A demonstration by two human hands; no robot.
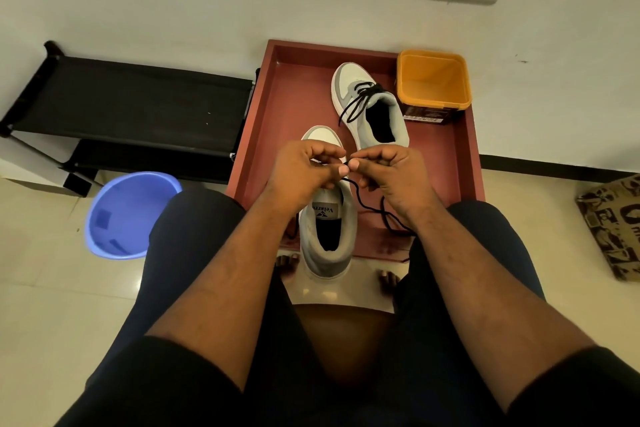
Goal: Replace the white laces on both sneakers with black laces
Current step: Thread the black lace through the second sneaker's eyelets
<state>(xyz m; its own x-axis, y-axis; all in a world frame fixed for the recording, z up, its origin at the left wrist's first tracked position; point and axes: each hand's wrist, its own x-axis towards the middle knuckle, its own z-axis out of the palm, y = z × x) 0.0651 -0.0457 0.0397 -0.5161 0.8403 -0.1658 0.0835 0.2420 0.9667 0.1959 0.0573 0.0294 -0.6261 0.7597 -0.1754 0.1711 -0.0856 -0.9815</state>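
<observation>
Two white-and-grey sneakers stand on a reddish-brown tray (277, 107). The far sneaker (372, 104) is laced with a black lace tied over its tongue. The near sneaker (327, 229) sits with its heel over the tray's front edge; its lacing area is hidden behind my hands. My left hand (301, 166) and my right hand (388, 170) meet above it, each pinching the black lace (367, 206) between thumb and fingers. The loose end trails down to the tray at the right of the shoe.
An empty orange square tub (434, 80) stands at the tray's back right corner. A black low rack (131, 107) is on the left, a blue plastic bucket (128, 215) on the floor beside my left knee, and a patterned box (613, 225) at the right.
</observation>
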